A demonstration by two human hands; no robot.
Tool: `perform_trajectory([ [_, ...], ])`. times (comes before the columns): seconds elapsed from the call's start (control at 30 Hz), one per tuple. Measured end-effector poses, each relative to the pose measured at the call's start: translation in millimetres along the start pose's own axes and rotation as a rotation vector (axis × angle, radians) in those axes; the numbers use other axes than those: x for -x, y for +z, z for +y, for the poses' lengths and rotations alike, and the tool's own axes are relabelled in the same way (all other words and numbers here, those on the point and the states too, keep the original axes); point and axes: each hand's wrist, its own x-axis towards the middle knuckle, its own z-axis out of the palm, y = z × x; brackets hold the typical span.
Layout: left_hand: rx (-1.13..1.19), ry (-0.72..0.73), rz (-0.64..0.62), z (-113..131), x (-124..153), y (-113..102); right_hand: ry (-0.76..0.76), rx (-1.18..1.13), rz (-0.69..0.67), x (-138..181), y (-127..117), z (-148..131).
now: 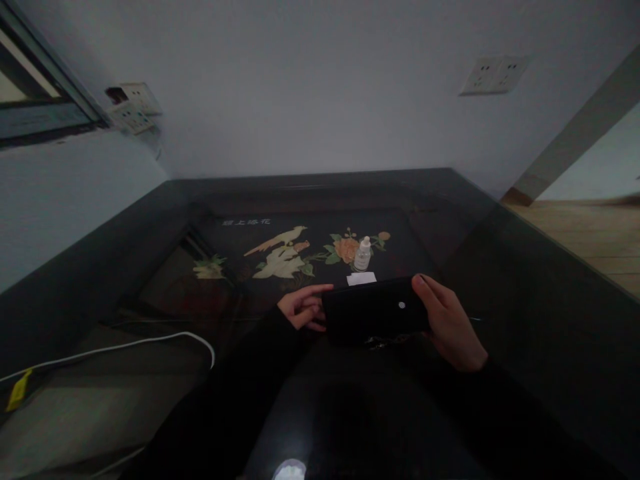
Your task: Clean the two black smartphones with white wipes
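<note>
- Hands, two, in dark sleeves. Right hand (450, 323): closed on the right end of a black case, thumb at its upper corner. Left hand (304, 308): at the case's left end, forefinger stretched toward the upper corner, other fingers partly curled; whether it grips cannot be told.
- Wall (310, 87), pale, one; meets the far edge of the surface.
- Surface (515, 300), dark and glossy, one. Far edge well beyond the hands; right edge slants down toward the near right, well apart from the right hand. Bare room lies to the right of that hand.
- Floor (610, 243), wood-toned, beyond the right edge.
- Bird-and-flower decoration (280, 263), on the surface beyond the hands, pale characters at its upper left.
- White cable (150, 340), one; curves at the left, well apart from the left hand.
- Black case (370, 310), flat, oblong, one; between the two hands, slightly tilted, right end higher. Whether its lower edge touches the surface cannot be told.
- Dropper bottle (363, 255), clear with white top, one; upright, just beyond the case.
- White slip (361, 278), one; between bottle and case, near the case's upper edge.
- Yellow tag (19, 390), one; far left, near the cable.
- Round emblem (401, 305), pale, one; on the case, toward the right hand.
</note>
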Motion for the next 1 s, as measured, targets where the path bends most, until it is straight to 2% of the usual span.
perform_trajectory([
  [0.13, -0.134, 0.036, 0.073, -0.3, -2.7, 1.7, -0.059, 0.153, -0.028, 3.0, 1.4, -0.4],
  [0.23, -0.152, 0.063, 0.078, -2.8, -3.1, 1.9, -0.092, 0.198, -0.016, 5.0, 2.4, -2.8],
  [0.47, -0.156, 0.071, 0.106, -7.4, -6.0, 2.1, -0.147, 0.260, -0.010, 8.1, 4.0, -11.6],
  [0.73, -0.136, 0.134, 0.130, -1.6, -0.9, 9.3, -0.170, 0.281, -0.004, 9.2, 2.2, -13.3],
  [1.0, -0.326, 0.138, 0.114, -13.8, -5.5, -1.1, -0.188, 0.316, -0.018, 9.5, 3.3, -12.9],
])
